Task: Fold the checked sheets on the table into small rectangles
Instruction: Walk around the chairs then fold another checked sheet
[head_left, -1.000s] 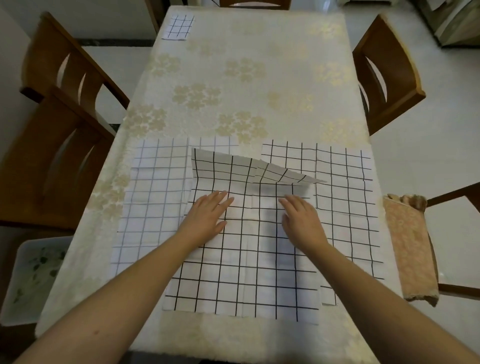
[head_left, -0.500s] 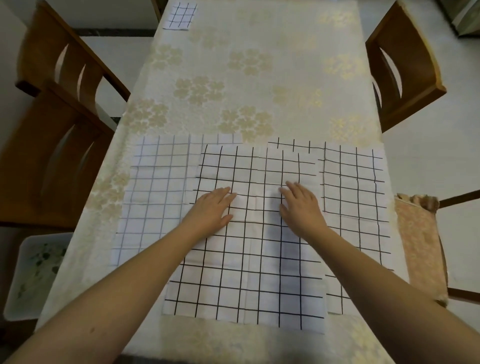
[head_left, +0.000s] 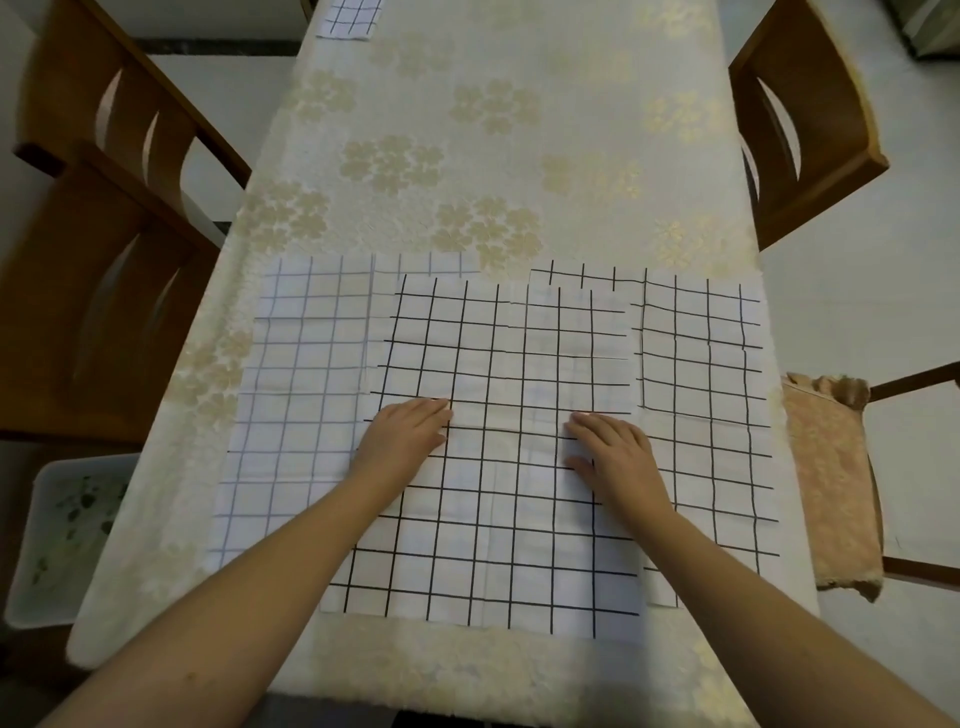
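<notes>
Mostly undone: both flat hands, left hand (head_left: 402, 434) and right hand (head_left: 613, 449), press the top sheet (head_left: 498, 519); one small folded rectangle (head_left: 350, 18) at 11 o'clock.

The raised far flap of the white black-gridded top sheet (head_left: 498, 467) now lies flat, and both hands rest slightly farther apart on it.

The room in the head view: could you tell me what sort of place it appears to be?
Probably a home dining room: a long table under a floral tablecloth, wooden dining chairs along both sides, and a pale tiled floor.
</notes>
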